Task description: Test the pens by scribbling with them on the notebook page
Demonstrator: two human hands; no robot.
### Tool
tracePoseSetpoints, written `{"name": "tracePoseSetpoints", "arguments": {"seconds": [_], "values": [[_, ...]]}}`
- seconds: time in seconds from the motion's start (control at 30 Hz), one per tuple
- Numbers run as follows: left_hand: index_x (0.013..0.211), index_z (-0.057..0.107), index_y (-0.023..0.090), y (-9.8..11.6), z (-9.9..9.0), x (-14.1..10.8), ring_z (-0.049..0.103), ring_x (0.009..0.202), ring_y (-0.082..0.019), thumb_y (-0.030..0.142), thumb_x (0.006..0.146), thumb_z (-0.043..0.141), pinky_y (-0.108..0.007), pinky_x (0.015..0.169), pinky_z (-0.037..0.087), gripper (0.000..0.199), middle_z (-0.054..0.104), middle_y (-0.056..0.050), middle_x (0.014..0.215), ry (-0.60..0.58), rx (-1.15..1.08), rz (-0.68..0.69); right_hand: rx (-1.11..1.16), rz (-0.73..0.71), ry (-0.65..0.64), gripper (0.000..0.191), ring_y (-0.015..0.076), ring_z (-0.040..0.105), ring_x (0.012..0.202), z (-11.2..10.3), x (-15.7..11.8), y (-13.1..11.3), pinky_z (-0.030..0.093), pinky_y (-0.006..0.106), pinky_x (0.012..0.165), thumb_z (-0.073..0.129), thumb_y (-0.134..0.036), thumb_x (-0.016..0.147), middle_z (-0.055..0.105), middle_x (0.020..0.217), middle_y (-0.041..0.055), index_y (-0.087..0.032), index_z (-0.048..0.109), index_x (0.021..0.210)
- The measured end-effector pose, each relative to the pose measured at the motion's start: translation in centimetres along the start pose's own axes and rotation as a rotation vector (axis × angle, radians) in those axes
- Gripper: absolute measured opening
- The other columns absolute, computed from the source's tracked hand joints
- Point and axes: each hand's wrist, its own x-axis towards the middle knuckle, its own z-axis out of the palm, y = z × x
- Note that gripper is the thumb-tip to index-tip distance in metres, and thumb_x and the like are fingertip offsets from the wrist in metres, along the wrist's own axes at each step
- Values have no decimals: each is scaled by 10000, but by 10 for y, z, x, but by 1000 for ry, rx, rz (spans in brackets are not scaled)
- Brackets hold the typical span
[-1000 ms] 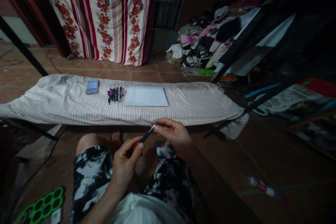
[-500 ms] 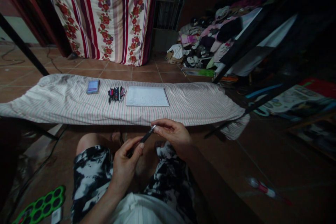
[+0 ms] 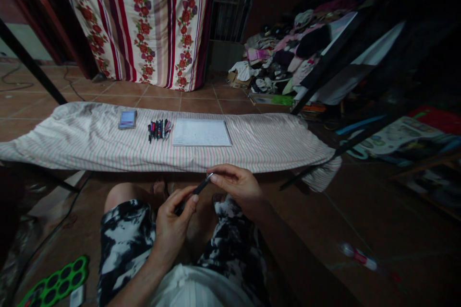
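A dark pen (image 3: 201, 185) slants up to the right between my two hands, above my lap. My left hand (image 3: 175, 216) is closed around its lower part. At the pen's silvery upper end, the thumb and fingers of my right hand (image 3: 237, 185) pinch it. Beyond my hands, a spiral notebook (image 3: 202, 132) lies open on the striped cloth (image 3: 266, 141), its spiral on the right. Several pens and markers (image 3: 158, 129) lie side by side just left of the notebook. Farther left on the cloth is a small device (image 3: 127, 119) with a bluish screen.
Black bars (image 3: 32, 64) rise at both ends of the cloth-covered surface. A floral curtain (image 3: 144, 24) hangs behind it, with a heap of clothes (image 3: 281, 53) at the back right. On the floor are a green object with round holes (image 3: 65, 276) and a bottle (image 3: 358, 255).
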Motion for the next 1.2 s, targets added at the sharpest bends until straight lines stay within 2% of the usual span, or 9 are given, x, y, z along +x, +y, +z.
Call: {"name": "tracePoseSetpoints", "arguments": {"seconds": [0.13, 0.33, 0.83, 1.0, 1.2], "values": [[847, 739, 199, 1, -1, 0, 645, 756, -199, 375, 693, 671, -291, 714, 523, 244, 714, -49, 808, 1, 11, 14, -6, -11, 15, 238, 175, 659, 837, 1, -1, 0, 515, 322, 806, 716, -386, 681, 706, 861, 36, -215, 715, 845], [865, 740, 216, -2, -3, 0, 649, 826, -199, 336, 721, 657, -280, 761, 512, 205, 717, -45, 881, 4, 32, 69, -16, 5, -30, 247, 177, 665, 841, -1, 0, 2, 520, 311, 799, 709, -377, 695, 708, 885, 38, -214, 714, 879], [931, 718, 208, -10, -3, 1, 627, 692, -149, 329, 776, 623, -242, 679, 489, 218, 690, -28, 842, -65, 11, 30, -99, 2, -60, 247, 144, 645, 751, -4, 2, 5, 509, 255, 681, 680, -370, 725, 696, 852, 33, -207, 695, 910], [953, 707, 203, -14, -1, 2, 617, 691, -139, 315, 801, 599, -228, 668, 480, 217, 669, -13, 764, -96, 30, 77, -189, -18, -55, 255, 139, 636, 733, -6, 1, 2, 504, 242, 656, 658, -356, 728, 693, 837, 35, -182, 687, 912], [953, 698, 209, -13, -1, 3, 626, 752, -139, 295, 821, 583, -227, 705, 486, 195, 675, -16, 808, -98, 92, 154, -300, -13, -46, 247, 143, 640, 695, -9, 0, 0, 499, 227, 604, 642, -359, 729, 697, 777, 35, -177, 693, 889]]}}
